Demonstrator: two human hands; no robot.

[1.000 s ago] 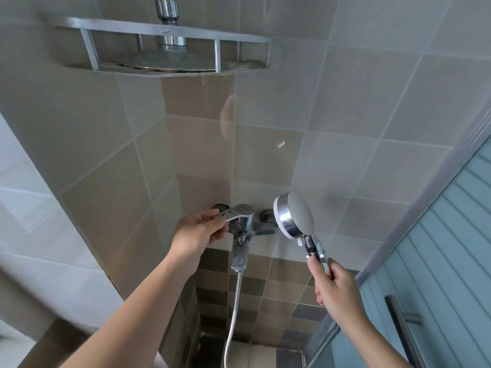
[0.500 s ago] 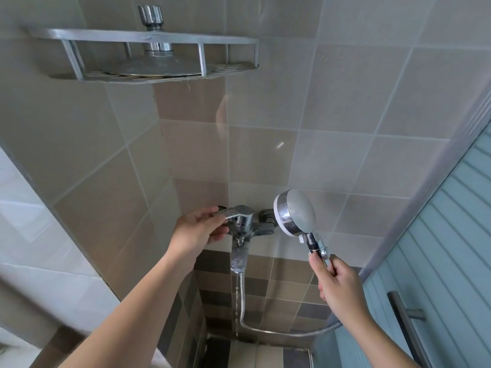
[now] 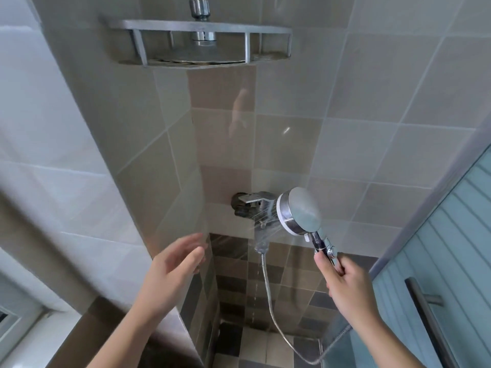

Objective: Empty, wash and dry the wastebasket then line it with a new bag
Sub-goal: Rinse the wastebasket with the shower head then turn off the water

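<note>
My right hand [image 3: 342,281] grips the handle of a chrome hand shower [image 3: 299,209], whose round head points left and sprays thin jets of water toward the wall. Its metal hose [image 3: 268,296] loops down from the mixer tap [image 3: 252,204] fixed in the tiled corner. My left hand [image 3: 174,264] hangs in the air below and left of the tap, fingers spread and relaxed, touching nothing. The wastebasket is not in view.
A metal corner shelf [image 3: 196,43] with a fixed overhead shower head [image 3: 199,11] sits high on the wall. A frosted glass door with a dark bar handle [image 3: 427,314] stands at the right. Tiled floor [image 3: 255,343] lies below.
My left hand has let go of the tap lever and dropped back down and left. Water now sprays from the hand shower. The view has tilted.
</note>
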